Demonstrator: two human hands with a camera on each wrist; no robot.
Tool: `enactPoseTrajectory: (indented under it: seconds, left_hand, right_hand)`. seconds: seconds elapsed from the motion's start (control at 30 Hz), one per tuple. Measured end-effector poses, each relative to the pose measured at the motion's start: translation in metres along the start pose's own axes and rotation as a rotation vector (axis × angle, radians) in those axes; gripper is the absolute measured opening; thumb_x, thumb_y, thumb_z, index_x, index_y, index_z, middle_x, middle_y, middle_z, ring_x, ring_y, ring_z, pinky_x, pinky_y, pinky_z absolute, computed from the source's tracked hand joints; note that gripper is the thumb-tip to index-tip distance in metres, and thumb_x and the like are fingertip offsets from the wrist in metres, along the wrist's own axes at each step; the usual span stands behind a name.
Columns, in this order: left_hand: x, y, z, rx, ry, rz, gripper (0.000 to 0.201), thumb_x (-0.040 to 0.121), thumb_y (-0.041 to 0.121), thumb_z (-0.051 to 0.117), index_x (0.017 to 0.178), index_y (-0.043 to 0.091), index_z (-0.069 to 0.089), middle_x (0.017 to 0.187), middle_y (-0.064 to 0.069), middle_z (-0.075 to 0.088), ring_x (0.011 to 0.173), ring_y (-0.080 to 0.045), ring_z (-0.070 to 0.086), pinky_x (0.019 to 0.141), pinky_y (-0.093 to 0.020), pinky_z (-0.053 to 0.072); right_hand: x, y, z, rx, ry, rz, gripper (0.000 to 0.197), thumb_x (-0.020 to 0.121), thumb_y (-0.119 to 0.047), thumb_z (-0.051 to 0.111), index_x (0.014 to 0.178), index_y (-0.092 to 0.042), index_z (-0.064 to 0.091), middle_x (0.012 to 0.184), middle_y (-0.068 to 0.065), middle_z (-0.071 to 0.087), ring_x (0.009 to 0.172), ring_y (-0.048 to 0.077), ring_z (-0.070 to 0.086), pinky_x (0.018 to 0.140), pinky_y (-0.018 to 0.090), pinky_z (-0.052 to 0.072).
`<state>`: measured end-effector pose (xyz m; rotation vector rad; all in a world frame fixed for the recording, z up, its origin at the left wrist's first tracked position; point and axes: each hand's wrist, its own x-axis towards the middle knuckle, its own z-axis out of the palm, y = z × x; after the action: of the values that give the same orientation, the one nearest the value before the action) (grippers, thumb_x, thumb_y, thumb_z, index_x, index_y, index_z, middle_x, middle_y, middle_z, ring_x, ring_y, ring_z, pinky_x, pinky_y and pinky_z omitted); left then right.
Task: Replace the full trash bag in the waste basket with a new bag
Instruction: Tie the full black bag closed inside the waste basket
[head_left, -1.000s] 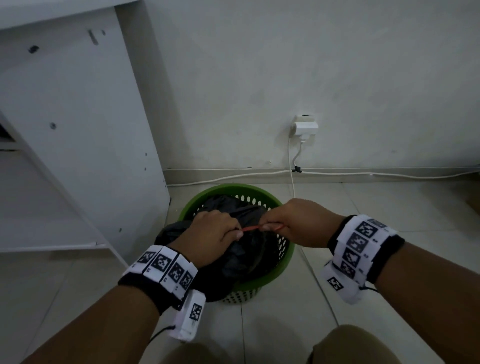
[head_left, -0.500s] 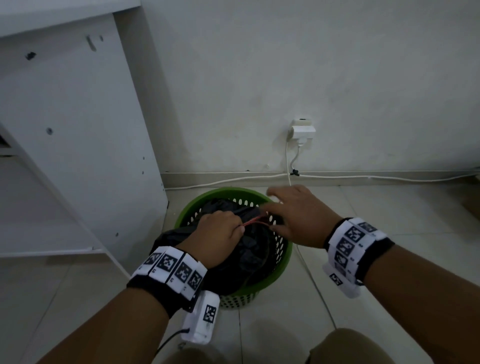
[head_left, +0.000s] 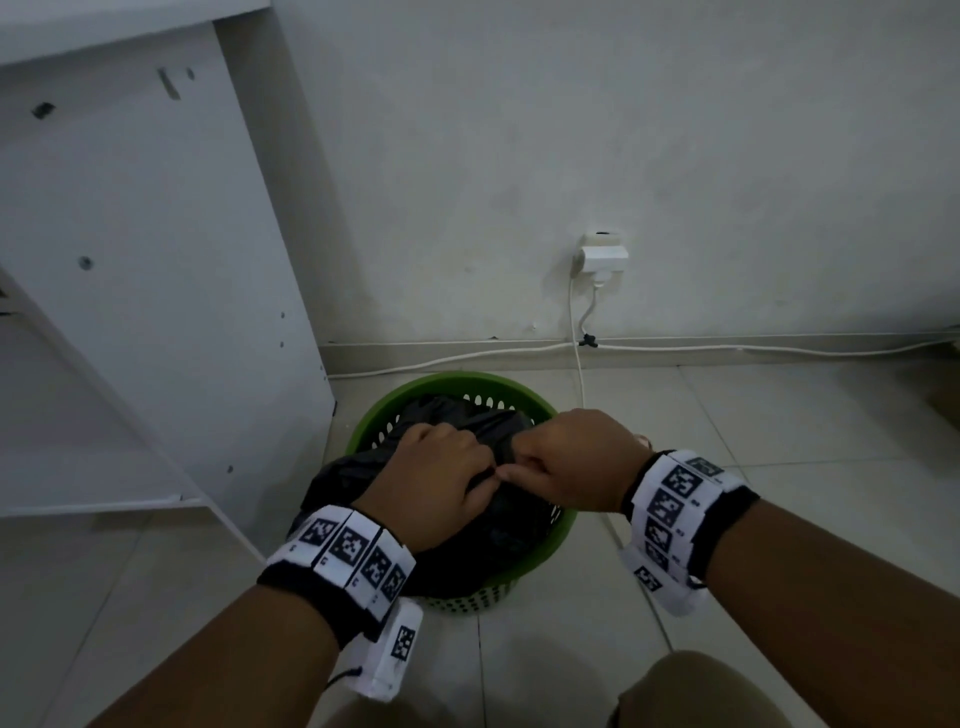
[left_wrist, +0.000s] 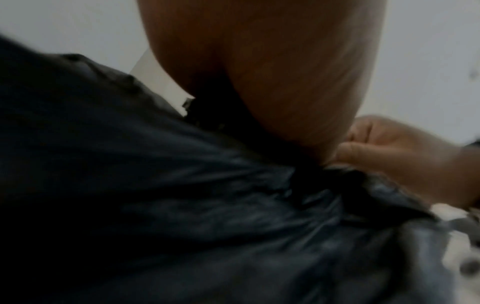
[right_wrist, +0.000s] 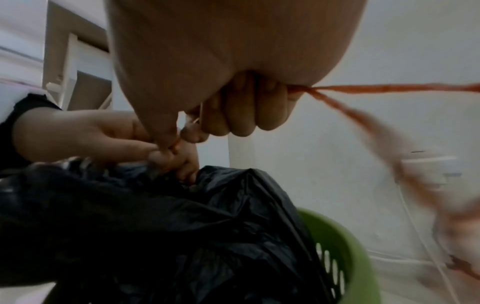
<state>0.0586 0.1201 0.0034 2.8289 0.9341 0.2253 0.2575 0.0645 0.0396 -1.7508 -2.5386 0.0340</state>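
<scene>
The right hand (head_left: 569, 460) is clenched around a red drawstring (right_wrist: 384, 88), its loose ends trailing out past the little finger. Touching it, the left hand (head_left: 439, 480) pinches the gathered neck of the black trash bag (right_wrist: 202, 216). The bag sits in the green waste basket (head_left: 457, 382) on the tiled floor (head_left: 779, 441), near the wall.

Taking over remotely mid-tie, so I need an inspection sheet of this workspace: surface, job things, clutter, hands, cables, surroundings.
Surface: tiled floor.
Job's things: black trash bag, its mouth gathered, in the green basket; red tie string. New bag: nothing seen.
Clutter: nothing seen.
Hands: left hand grips the bag's neck; right hand pinches the string.
Cables: white cables run along the skirting from a wall plug.
Surroundings: white cabinet at left, white wall.
</scene>
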Motion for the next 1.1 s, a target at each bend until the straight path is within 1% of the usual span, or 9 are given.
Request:
enactPoseTrajectory:
  seconds: [0.2, 0.3, 0.4, 0.5, 0.63, 0.73, 0.87, 1.0, 1.1]
  left_hand:
    - [0.008, 0.001, -0.006, 0.112, 0.008, 0.001, 0.033, 0.088, 0.046, 0.035, 0.082, 0.025, 0.06, 0.078, 0.003, 0.06, 0.083, -0.025, 0.057, 0.085, -0.04, 0.043]
    - [0.011, -0.001, -0.005, 0.014, 0.002, -0.078, 0.044, 0.088, 0.056, 0.031, 0.102, 0.028, 0.062, 0.095, 0.003, 0.063, 0.095, -0.022, 0.056, 0.089, -0.037, 0.041]
    - [-0.002, -0.011, -0.013, -0.276, 0.145, -0.148, 0.055, 0.086, 0.063, 0.041, 0.122, 0.026, 0.06, 0.114, 0.004, 0.062, 0.108, -0.017, 0.053, 0.096, -0.036, 0.043]
    - [-0.028, -0.034, -0.022, -0.43, 0.316, -0.348, 0.063, 0.084, 0.063, 0.046, 0.127, 0.019, 0.06, 0.122, -0.002, 0.063, 0.115, -0.02, 0.055, 0.1, -0.038, 0.044]
    - [-0.068, -0.063, -0.02, -0.579, 0.417, -0.78, 0.055, 0.093, 0.052, 0.054, 0.129, 0.01, 0.058, 0.127, -0.011, 0.062, 0.119, -0.027, 0.056, 0.099, -0.037, 0.044]
    - [-0.089, -0.061, -0.02, -0.981, 0.365, -0.965, 0.038, 0.096, 0.048, 0.055, 0.101, 0.013, 0.07, 0.101, -0.005, 0.072, 0.099, -0.024, 0.068, 0.083, -0.035, 0.052]
    - [-0.095, -0.045, -0.03, -1.39, 0.422, -0.959, 0.025, 0.098, 0.022, 0.059, 0.08, 0.005, 0.065, 0.078, -0.011, 0.073, 0.062, -0.016, 0.07, 0.055, -0.027, 0.055]
    - [-0.091, -0.045, -0.046, -1.502, 0.508, -0.88, 0.016, 0.098, 0.019, 0.059, 0.098, 0.004, 0.066, 0.093, -0.015, 0.076, 0.079, -0.025, 0.071, 0.068, -0.034, 0.054]
    - [-0.088, -0.041, -0.065, -1.557, 0.605, -0.781, 0.014, 0.095, 0.017, 0.061, 0.107, 0.01, 0.066, 0.096, -0.011, 0.074, 0.079, -0.021, 0.068, 0.065, -0.034, 0.051]
  right_hand:
    - [0.006, 0.019, -0.001, -0.062, 0.042, -0.042, 0.045, 0.099, -0.051, 0.042, 0.078, -0.018, 0.062, 0.07, 0.006, 0.065, 0.057, 0.023, 0.048, 0.056, 0.029, 0.032]
    - [0.008, 0.025, 0.002, -0.026, 0.095, 0.032, 0.041, 0.098, -0.051, 0.044, 0.068, -0.024, 0.051, 0.061, 0.0, 0.057, 0.054, 0.018, 0.042, 0.052, 0.028, 0.033]
    - [0.009, 0.033, 0.002, 0.009, 0.142, 0.141, 0.039, 0.098, -0.05, 0.044, 0.065, -0.029, 0.041, 0.055, -0.009, 0.043, 0.056, 0.018, 0.048, 0.052, 0.029, 0.035]
    - [0.013, 0.043, -0.001, 0.043, 0.124, 0.214, 0.044, 0.098, -0.05, 0.044, 0.06, -0.03, 0.035, 0.054, -0.009, 0.038, 0.057, 0.016, 0.043, 0.053, 0.03, 0.031]
    - [0.025, 0.056, 0.003, 0.087, 0.194, 0.317, 0.042, 0.099, -0.046, 0.044, 0.063, -0.024, 0.041, 0.058, -0.004, 0.045, 0.061, 0.025, 0.052, 0.056, 0.035, 0.042]
    - [0.035, 0.061, 0.007, 0.105, 0.256, 0.386, 0.042, 0.099, -0.041, 0.046, 0.062, -0.022, 0.045, 0.059, -0.001, 0.048, 0.065, 0.031, 0.057, 0.058, 0.037, 0.044]
    - [0.048, 0.048, 0.007, 0.136, 0.375, 0.468, 0.037, 0.097, -0.039, 0.05, 0.081, -0.012, 0.068, 0.083, 0.01, 0.059, 0.082, 0.033, 0.062, 0.069, 0.037, 0.047]
    - [0.05, -0.003, -0.003, 0.177, 0.633, 0.363, 0.064, 0.091, -0.063, 0.042, 0.124, -0.012, 0.063, 0.129, 0.015, 0.055, 0.121, 0.032, 0.052, 0.1, 0.046, 0.043]
    - [0.046, -0.061, -0.019, 0.4, 0.448, 0.11, 0.073, 0.084, -0.072, 0.044, 0.139, -0.023, 0.048, 0.146, 0.004, 0.041, 0.137, 0.022, 0.037, 0.113, 0.043, 0.031]
